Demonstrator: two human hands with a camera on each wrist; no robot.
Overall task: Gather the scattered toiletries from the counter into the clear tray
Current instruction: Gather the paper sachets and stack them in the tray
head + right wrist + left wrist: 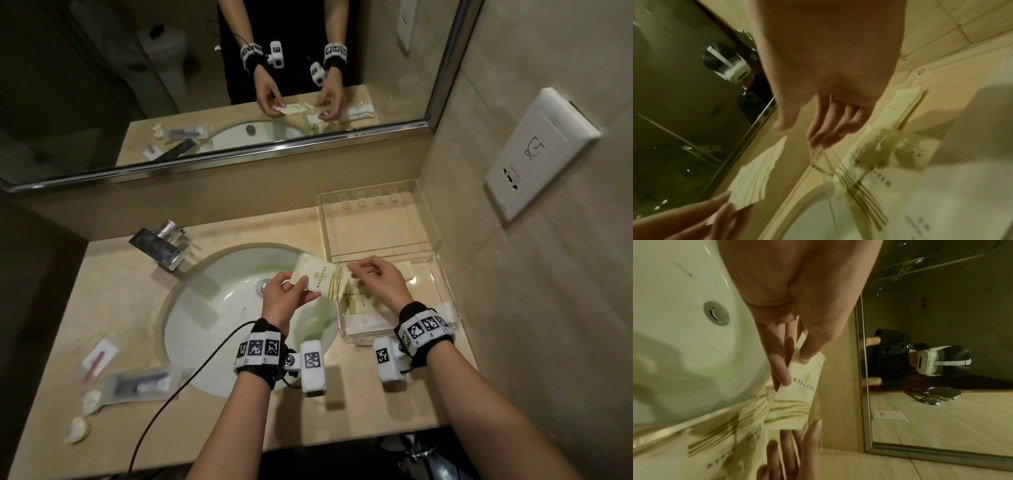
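My left hand point(294, 284) pinches one end of a cream packet with gold stripes point(322, 277) above the sink's right rim. The left wrist view shows thumb and fingers point(781, 368) clamped on the packet point(797, 395). My right hand point(359, 274) hovers at the packet's other end over the clear tray point(363, 337). In the right wrist view its fingers point(822, 133) hang straight and hold nothing, with the packet point(754, 177) off to the left. Several similar packets point(356, 303) lie in the tray.
A red item in a sachet point(99, 359), a clear bag with a dark tube point(140, 383) and small white pieces point(77, 430) lie on the left counter. A faucet point(161, 246) stands behind the basin point(222, 308). A second clear acrylic box point(376, 222) sits by the wall.
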